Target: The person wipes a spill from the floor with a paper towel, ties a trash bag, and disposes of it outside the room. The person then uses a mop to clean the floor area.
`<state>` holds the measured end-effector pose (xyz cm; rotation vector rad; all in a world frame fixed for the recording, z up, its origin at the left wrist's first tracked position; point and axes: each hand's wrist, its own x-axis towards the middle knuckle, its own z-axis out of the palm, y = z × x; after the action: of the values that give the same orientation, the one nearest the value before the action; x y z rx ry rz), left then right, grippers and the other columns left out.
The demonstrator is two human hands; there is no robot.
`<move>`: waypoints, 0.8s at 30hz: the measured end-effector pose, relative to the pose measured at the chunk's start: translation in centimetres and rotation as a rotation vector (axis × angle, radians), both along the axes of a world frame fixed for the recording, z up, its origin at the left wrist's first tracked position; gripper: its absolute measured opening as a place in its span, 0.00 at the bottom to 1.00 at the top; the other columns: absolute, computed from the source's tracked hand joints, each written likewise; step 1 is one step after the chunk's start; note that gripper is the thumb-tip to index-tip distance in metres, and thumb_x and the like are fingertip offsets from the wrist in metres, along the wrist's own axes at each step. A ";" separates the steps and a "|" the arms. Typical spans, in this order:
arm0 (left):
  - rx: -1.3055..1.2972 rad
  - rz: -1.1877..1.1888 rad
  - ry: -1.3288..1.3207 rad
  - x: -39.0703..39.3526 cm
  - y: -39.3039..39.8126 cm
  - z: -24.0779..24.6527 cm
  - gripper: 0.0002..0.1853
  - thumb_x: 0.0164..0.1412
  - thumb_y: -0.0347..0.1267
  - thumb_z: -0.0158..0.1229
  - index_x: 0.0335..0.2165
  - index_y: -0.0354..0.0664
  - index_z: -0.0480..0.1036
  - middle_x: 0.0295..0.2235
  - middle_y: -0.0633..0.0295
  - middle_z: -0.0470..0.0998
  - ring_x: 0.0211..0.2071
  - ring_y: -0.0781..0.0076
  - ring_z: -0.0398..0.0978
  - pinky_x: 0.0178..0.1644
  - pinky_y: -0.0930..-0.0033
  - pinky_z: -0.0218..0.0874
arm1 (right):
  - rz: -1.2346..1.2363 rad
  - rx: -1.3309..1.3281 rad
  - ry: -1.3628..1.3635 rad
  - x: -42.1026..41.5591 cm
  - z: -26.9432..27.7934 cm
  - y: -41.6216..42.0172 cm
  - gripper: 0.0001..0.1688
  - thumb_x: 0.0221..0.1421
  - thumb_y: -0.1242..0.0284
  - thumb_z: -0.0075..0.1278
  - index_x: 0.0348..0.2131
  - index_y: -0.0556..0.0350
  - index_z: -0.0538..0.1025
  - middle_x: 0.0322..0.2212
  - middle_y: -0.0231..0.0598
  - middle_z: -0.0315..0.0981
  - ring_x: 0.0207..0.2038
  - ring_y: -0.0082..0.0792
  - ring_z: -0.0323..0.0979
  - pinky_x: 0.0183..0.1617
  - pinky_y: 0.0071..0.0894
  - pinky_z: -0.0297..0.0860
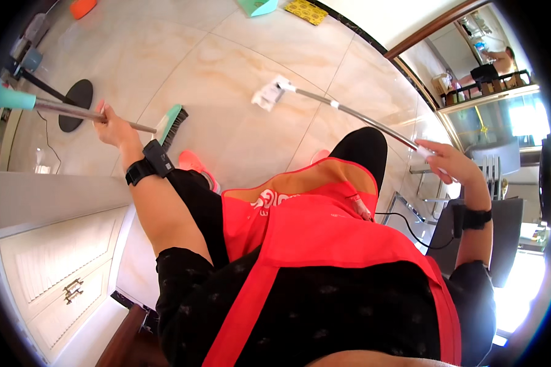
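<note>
My left hand (115,126) is closed around the metal handle (69,108) of a broom, whose turquoise grip (16,97) points out to the left. The broom's turquoise head (169,123) with dark bristles is down by the floor, near my pink shoe (196,166). In my right hand (457,163) is the white grip end of a mop with a slim metal pole (372,118). That pole slants away to a white mop head (270,94) on the marbled tile floor (229,69); the head looks slightly blurred.
A black round stand base (75,105) and a thin cable lie left. A turquoise dustpan-like object (258,6) and a yellow patterned packet (306,11) are by the far wall. A white drawer cabinet (64,266) is lower left, a grey chair (496,238) right. Another person (498,62) appears upper right.
</note>
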<state>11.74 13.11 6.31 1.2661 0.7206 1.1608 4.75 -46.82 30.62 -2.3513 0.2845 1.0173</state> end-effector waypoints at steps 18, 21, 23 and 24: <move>0.000 0.039 0.000 0.6 -0.5 0.9 0.08 0.53 0.25 0.53 0.35 0.42 0.75 0.31 0.70 0.67 0.33 0.78 0.63 0.38 0.74 0.56 | -0.054 -0.216 0.265 -0.3 -2.9 -1.2 0.32 0.58 0.74 0.42 0.60 0.36 0.56 0.13 0.23 0.53 0.12 0.16 0.53 0.14 0.18 0.53; 0.001 0.006 -0.060 1.0 0.5 0.5 0.09 0.53 0.25 0.54 0.35 0.43 0.75 0.31 0.71 0.66 0.33 0.79 0.61 0.39 0.74 0.55 | -0.068 -0.177 0.304 1.0 -3.6 -1.6 0.32 0.58 0.75 0.41 0.61 0.36 0.56 0.13 0.24 0.55 0.11 0.16 0.54 0.14 0.18 0.54; -0.032 -0.025 -0.084 1.7 1.0 -0.7 0.09 0.53 0.24 0.54 0.35 0.43 0.75 0.31 0.72 0.65 0.33 0.81 0.60 0.40 0.75 0.54 | -0.056 -0.224 0.272 -0.1 -4.2 -2.8 0.32 0.58 0.74 0.40 0.61 0.36 0.55 0.13 0.24 0.56 0.11 0.16 0.54 0.14 0.19 0.55; -0.032 -0.012 -0.084 1.4 1.1 -0.2 0.09 0.53 0.24 0.54 0.35 0.44 0.75 0.30 0.72 0.64 0.32 0.81 0.59 0.40 0.75 0.53 | -0.025 -0.241 0.251 0.2 -4.6 -3.4 0.32 0.58 0.74 0.40 0.61 0.37 0.55 0.13 0.25 0.56 0.11 0.17 0.54 0.14 0.20 0.56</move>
<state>13.11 14.22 6.07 1.1859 0.6659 1.1810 4.96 -50.22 25.98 -2.4208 0.5582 1.3323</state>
